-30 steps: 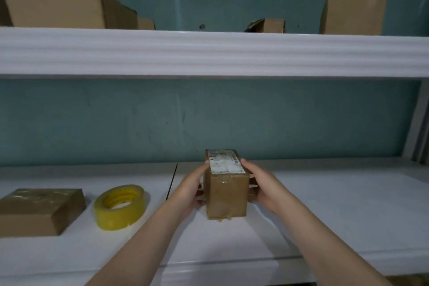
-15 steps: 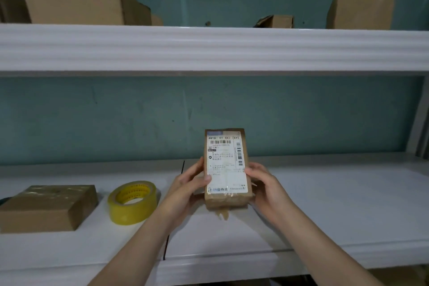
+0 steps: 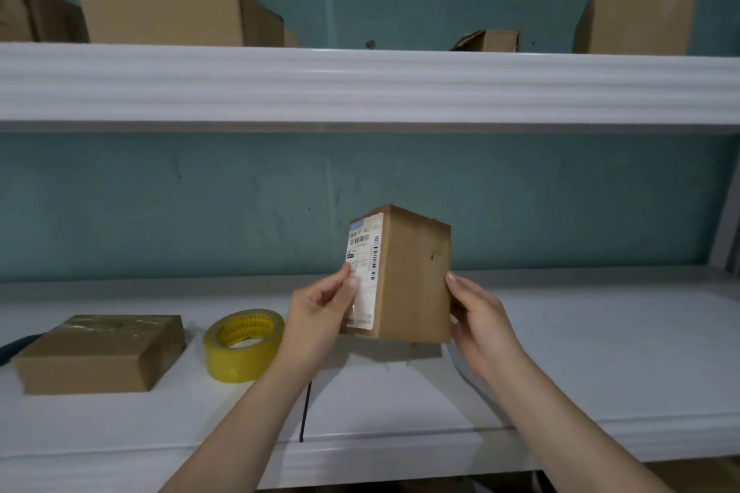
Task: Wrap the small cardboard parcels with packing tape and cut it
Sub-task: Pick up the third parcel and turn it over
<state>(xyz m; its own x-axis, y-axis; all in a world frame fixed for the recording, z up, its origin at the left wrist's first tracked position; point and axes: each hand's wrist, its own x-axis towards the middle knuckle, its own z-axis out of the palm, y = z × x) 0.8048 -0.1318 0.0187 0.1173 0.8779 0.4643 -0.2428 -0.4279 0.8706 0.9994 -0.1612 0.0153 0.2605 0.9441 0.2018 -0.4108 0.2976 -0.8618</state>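
Above white shelf [image 3: 560,352]: parcel [image 3: 412,276] upright, label [image 3: 362,268] facing left.

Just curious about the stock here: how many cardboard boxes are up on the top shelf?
4 visible: far-left box, cut off by the frame; large closed box; small crumpled box; tall open box. Others may hide behind them.
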